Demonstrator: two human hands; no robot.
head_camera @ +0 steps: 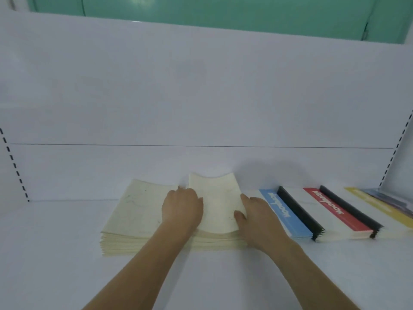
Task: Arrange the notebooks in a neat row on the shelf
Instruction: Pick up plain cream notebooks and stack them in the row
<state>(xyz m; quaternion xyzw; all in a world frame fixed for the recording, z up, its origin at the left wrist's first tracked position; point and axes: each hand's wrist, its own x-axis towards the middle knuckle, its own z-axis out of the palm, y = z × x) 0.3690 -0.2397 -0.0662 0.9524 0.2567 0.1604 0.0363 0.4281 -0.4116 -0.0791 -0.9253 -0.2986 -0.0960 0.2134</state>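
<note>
A stack of cream notebooks [134, 222] lies flat on the white shelf [55, 253], left of centre. The top cream notebook [218, 204] is bowed upward between my hands. My left hand [182, 208] grips its left edge with curled fingers. My right hand [252, 214] holds its right edge, thumb on the cover. To the right lie a blue-striped notebook [283, 214] and a red-striped notebook [330, 209], each with a black spine, then a yellow notebook [380, 208] at the far right.
The shelf's white back panel [201, 97] rises behind the notebooks. Slotted uprights stand at the left [13, 164] and right [395, 153] ends. A green wall [223, 10] shows above.
</note>
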